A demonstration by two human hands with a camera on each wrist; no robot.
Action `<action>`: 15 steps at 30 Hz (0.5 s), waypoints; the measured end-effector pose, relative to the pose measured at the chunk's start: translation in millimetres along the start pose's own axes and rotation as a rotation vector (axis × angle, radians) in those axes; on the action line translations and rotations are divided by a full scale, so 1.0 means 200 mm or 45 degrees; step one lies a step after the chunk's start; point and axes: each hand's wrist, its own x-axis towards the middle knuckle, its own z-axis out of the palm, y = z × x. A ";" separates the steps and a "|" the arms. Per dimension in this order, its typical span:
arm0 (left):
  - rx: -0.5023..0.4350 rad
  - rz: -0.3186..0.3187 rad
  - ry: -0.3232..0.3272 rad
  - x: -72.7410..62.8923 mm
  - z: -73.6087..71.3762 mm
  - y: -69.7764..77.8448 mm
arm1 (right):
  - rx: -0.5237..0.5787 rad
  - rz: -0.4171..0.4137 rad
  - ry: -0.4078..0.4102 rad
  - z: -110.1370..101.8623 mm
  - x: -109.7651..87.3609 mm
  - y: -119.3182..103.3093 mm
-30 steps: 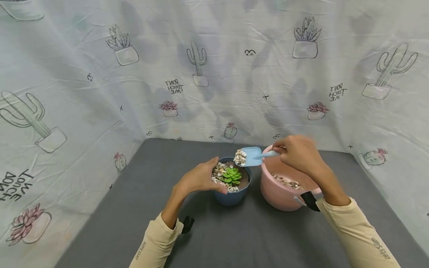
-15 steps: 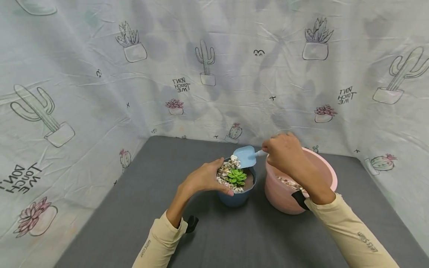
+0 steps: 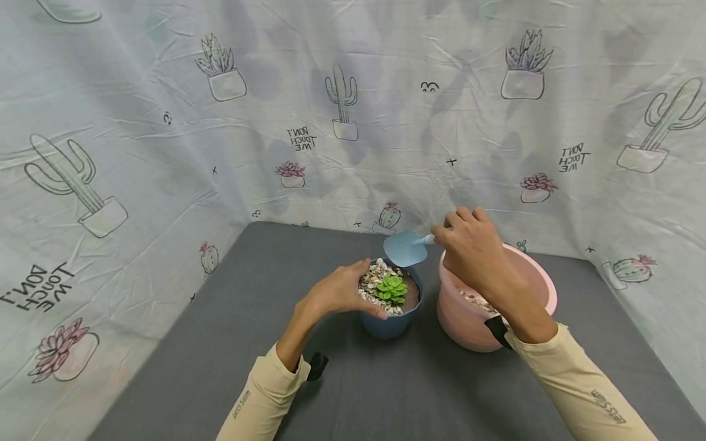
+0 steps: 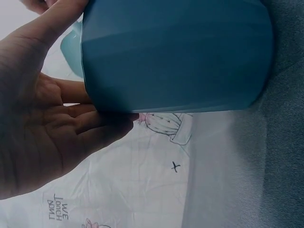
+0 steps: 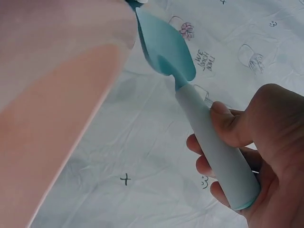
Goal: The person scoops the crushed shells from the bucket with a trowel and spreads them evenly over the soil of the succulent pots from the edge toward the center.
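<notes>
A blue flowerpot (image 3: 388, 326) stands on the grey cloth in the head view. A green succulent (image 3: 391, 288) sits inside it, with pale pebbles (image 3: 368, 295) mostly on its left and back and bare brown soil on the right. My left hand (image 3: 339, 292) holds the pot from the left, thumb at the near side and fingers at the far side of the rim; the left wrist view shows the pot's wall (image 4: 175, 57) between them. My right hand (image 3: 473, 248) grips the handle of a light blue hand shovel (image 3: 405, 248), its blade tilted over the pot's back rim.
A pink bucket (image 3: 458, 324) holding more pebbles (image 3: 477, 300) stands just right of the pot, under my right forearm. The grey-covered table (image 3: 353, 392) reaches to a white curtain (image 3: 248, 153) printed with cacti behind and at both sides.
The shovel has moved to the pot's back rim and tipped; the pebbles on its blade have gone into the pot. My left hand keeps its hold. The head view has shifted slightly.
</notes>
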 end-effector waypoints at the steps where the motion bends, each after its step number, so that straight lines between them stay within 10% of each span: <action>1: 0.007 -0.006 -0.003 0.00 0.00 0.00 | 0.010 0.008 0.001 0.00 0.00 0.00; 15: 0.098 -0.240 0.197 -0.06 0.09 0.12 | 0.121 0.188 0.140 -0.16 -0.18 0.18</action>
